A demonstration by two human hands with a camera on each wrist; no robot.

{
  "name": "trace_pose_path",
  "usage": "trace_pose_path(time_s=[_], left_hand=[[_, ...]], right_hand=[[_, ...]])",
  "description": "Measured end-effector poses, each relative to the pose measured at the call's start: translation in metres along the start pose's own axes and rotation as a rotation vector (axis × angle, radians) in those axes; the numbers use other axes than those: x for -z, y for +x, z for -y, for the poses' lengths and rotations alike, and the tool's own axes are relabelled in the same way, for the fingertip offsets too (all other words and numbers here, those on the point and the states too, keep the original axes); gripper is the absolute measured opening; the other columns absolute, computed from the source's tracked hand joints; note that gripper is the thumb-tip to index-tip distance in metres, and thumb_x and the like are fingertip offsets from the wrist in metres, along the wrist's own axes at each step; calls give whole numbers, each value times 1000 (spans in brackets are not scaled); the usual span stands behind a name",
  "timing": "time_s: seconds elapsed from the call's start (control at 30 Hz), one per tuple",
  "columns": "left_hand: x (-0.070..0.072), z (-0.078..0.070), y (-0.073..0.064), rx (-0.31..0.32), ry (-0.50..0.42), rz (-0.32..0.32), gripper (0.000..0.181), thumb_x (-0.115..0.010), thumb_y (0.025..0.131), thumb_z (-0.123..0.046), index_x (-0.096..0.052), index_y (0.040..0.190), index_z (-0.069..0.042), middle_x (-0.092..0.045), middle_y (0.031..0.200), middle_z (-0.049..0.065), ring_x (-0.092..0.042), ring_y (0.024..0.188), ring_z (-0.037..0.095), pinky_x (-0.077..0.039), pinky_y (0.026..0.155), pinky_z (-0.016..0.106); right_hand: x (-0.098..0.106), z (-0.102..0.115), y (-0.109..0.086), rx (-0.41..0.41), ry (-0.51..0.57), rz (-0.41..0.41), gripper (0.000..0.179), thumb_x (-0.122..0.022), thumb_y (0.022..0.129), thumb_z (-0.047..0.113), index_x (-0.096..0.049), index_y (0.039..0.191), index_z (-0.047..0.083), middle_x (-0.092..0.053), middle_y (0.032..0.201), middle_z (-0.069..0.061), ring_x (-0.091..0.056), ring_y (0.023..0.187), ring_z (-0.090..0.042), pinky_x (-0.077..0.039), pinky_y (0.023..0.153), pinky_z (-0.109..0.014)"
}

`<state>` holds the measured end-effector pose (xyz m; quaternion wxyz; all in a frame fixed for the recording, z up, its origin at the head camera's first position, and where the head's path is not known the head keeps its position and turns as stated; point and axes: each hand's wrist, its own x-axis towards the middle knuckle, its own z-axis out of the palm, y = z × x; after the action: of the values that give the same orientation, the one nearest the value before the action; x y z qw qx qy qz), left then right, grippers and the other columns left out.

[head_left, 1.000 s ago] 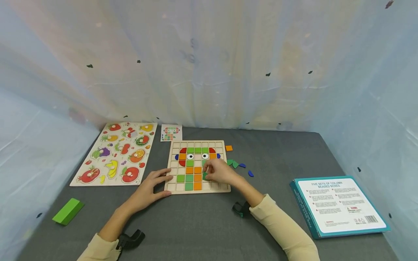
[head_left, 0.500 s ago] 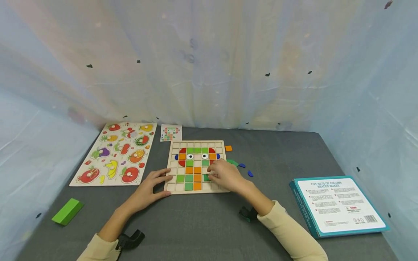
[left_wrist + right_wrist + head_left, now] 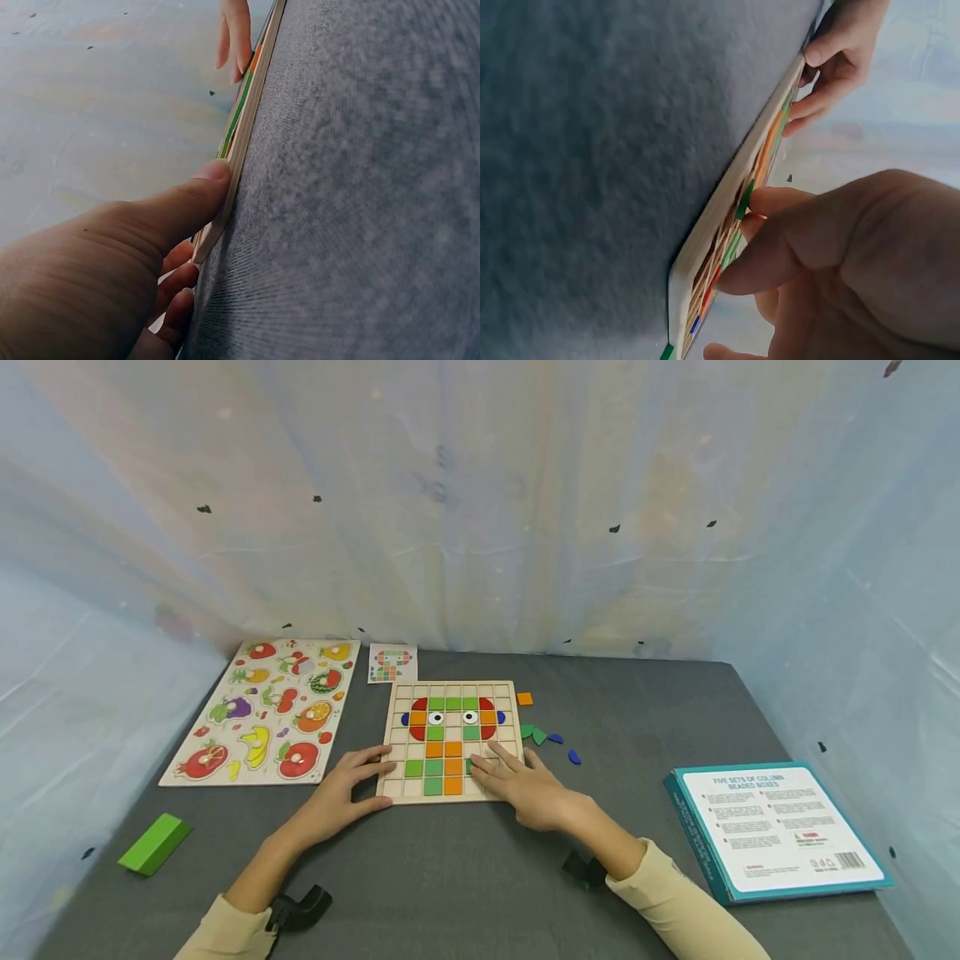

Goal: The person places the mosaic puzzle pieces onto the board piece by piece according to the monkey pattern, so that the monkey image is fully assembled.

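A wooden grid board (image 3: 399, 788) with coloured tiles forming a figure with two eyes lies in the middle of the table. My left hand (image 3: 351, 792) holds its near left corner, thumb on the near edge and fingertips on the left side. My right hand (image 3: 531, 787) reaches over the near right part of the board with fingers spread and mostly straight. In the right wrist view, one fingertip touches a dark green tile (image 3: 745, 199) on the board; in the head view the fingers cover most of that tile.
Loose pieces lie right of the board: an orange square (image 3: 525, 699), green pieces (image 3: 539, 737) and blue half-circles (image 3: 574, 757). A pattern card (image 3: 393, 663) and fruit puzzle (image 3: 262, 714) lie behind and left. A green block (image 3: 155, 844) is far left, a teal box (image 3: 780, 831) far right.
My right hand has drawn back toward the near right, and its curled fingers have straightened out over the green tile. The left hand has stayed at the board's corner.
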<state>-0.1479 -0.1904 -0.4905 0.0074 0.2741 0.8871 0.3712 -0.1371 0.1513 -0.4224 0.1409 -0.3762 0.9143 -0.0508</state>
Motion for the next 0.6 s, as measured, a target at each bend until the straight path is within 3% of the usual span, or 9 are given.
trace_pose_path(time_s=[0.37, 0.5, 0.6], left_hand=[[3, 0, 1, -1, -3, -1, 60, -80, 86, -31, -61, 138, -9, -42, 153, 10, -39, 135, 31, -38, 103, 57], [2, 0, 1, -7, 5, 1, 59, -79, 87, -31, -60, 138, -8, -42, 153, 11, -39, 134, 30, -39, 102, 57], [2, 0, 0, -5, 3, 2, 60, -78, 87, -32, -60, 139, -9, -42, 153, 10, -40, 133, 30, -40, 102, 57]], right_hand=[[-8, 13, 4, -42, -38, -24, 74, -61, 93, -2, -29, 158, 13, -17, 166, -7, -3, 152, -33, -17, 113, -65], [-5, 6, 3, -11, 51, -42, 69, -60, 95, 2, -31, 157, 9, -18, 165, -12, -3, 151, -37, -16, 113, -66], [1, -11, 2, -20, 169, -122, 63, -61, 96, 6, -36, 154, 4, -24, 161, -19, -10, 149, -43, -18, 111, -68]])
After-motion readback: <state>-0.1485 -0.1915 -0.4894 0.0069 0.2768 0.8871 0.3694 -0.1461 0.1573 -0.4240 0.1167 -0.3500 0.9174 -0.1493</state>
